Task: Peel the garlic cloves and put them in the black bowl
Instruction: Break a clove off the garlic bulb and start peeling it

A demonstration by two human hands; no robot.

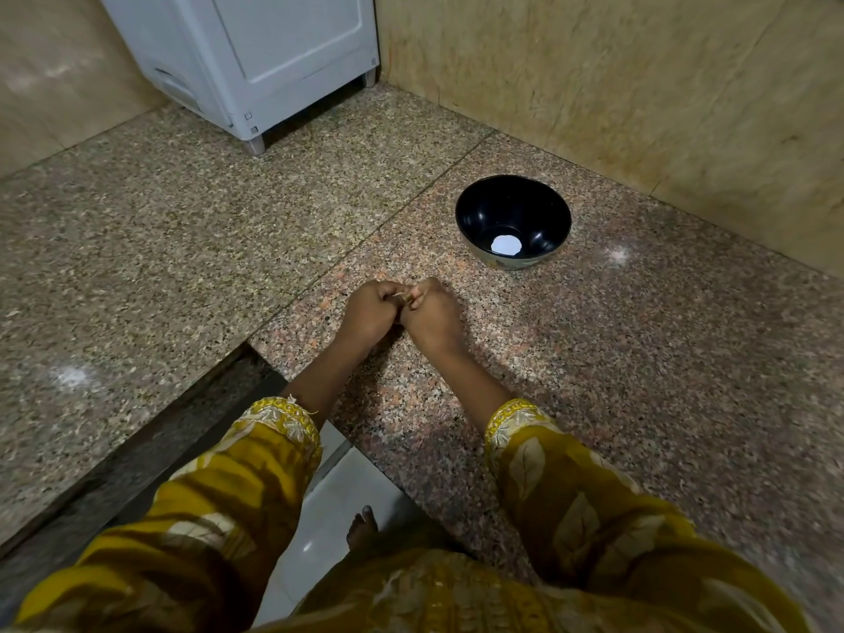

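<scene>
Speckled pink-grey granite counter point(616, 381) under both hands. Round glossy black bowl point(502, 207) ahead-right of right hand point(431, 319), well apart. Left hand point(367, 312) touching right, both curled, pinching small pale garlic clove point(408, 298) between fingertips.

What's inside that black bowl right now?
The black bowl shows only a round white patch at its bottom, no peeled cloves. Its near inner wall is hidden behind the rim.
</scene>
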